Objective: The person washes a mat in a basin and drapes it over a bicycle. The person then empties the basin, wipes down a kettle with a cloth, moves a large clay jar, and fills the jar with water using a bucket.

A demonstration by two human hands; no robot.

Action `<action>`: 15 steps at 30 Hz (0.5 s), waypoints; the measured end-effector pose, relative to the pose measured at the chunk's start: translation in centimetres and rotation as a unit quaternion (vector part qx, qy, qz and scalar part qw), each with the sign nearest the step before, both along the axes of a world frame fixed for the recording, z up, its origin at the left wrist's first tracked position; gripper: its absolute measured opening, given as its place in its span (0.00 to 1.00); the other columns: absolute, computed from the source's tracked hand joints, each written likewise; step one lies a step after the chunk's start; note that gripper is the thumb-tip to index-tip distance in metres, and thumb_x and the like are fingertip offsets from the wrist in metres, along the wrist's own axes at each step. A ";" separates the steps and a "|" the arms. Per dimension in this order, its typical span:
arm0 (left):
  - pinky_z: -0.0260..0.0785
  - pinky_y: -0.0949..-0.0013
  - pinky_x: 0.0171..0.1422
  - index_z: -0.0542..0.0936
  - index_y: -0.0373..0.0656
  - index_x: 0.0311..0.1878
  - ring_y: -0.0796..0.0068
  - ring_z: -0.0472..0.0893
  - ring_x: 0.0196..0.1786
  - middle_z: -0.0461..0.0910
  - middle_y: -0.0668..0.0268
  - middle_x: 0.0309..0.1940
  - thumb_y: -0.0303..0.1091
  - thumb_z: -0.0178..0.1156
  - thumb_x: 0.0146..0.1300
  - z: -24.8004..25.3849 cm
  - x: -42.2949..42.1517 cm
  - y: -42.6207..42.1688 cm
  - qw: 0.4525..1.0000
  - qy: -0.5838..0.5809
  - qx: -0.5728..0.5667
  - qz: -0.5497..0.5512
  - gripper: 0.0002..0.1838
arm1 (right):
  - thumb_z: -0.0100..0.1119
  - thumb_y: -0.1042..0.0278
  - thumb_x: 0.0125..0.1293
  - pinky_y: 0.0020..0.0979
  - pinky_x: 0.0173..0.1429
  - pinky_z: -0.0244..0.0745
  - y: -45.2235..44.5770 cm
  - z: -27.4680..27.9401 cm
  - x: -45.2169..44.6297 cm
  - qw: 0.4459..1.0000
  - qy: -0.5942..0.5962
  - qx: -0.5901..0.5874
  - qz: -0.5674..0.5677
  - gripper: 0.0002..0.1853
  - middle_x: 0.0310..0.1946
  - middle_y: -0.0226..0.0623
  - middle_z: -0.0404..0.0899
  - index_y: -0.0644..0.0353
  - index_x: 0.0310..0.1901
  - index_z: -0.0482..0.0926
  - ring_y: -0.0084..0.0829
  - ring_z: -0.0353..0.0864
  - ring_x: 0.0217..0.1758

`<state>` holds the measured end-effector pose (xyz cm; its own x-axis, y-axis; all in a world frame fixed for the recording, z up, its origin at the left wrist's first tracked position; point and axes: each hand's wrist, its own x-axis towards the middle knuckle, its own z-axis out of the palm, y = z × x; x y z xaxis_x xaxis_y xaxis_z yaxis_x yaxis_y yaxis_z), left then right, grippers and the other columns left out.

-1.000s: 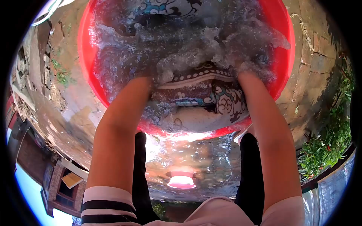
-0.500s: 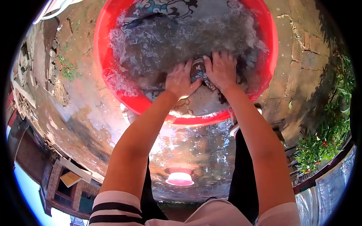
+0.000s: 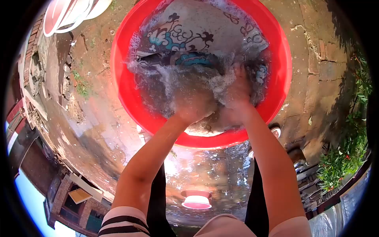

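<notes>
A patterned cloth [image 3: 205, 27] with teal and dark floral designs lies soaked in a red basin [image 3: 280, 67] of foamy grey water. My left hand [image 3: 194, 106] is under the churning water at the basin's near side, over the cloth. Its fingers are smeared by motion and splash. To its right, my right hand [image 3: 239, 89] is also partly under water, fingers stretched forward over the cloth.
A small pink-and-white basin [image 3: 196, 202] stands on the wet ground below. White and pink tubs [image 3: 71, 15] are at the upper left. Green plants [image 3: 343, 162] with red spots grow at the right, and rubble [image 3: 35, 102] lies at the left.
Both hands have sunk from the cloth near the surface into the water. More of the cloth's far part shows above the water. The basin appears lower in view.
</notes>
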<state>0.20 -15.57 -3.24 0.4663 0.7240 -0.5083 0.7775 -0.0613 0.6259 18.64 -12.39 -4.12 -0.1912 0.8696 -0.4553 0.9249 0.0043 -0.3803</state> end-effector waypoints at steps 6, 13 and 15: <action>0.47 0.49 0.68 0.66 0.41 0.62 0.57 0.61 0.66 0.62 0.56 0.64 0.52 0.53 0.59 6.6 -1.4 15.5 0.900 0.095 0.422 0.047 0.32 | 0.53 0.49 0.59 0.49 0.71 0.43 10.1 6.3 0.6 0.964 0.057 0.260 0.020 0.34 0.69 0.48 0.51 0.53 0.66 0.60 0.47 0.49 0.72; 0.37 0.49 0.72 0.57 0.43 0.68 0.54 0.51 0.71 0.50 0.56 0.70 0.51 0.47 0.63 -3.1 -2.3 16.4 0.925 0.179 0.336 -0.003 0.34 | 0.52 0.51 0.60 0.54 0.69 0.45 12.4 -2.0 -2.4 0.998 0.011 0.061 -0.016 0.27 0.61 0.49 0.63 0.52 0.60 0.68 0.43 0.53 0.69; 0.38 0.47 0.72 0.56 0.40 0.68 0.52 0.50 0.71 0.49 0.52 0.70 0.45 0.51 0.62 -6.0 -2.7 17.6 0.942 0.120 0.312 0.018 0.34 | 0.53 0.52 0.59 0.53 0.68 0.47 12.9 -4.1 -2.5 0.996 -0.026 -0.090 -0.007 0.25 0.57 0.49 0.67 0.52 0.57 0.71 0.44 0.58 0.66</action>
<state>-2.47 2.00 -9.25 0.3620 0.9298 -0.0659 0.9006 -0.3306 0.2820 16.11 0.49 -8.25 -0.1519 0.7749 -0.6135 0.9427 -0.0730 -0.3255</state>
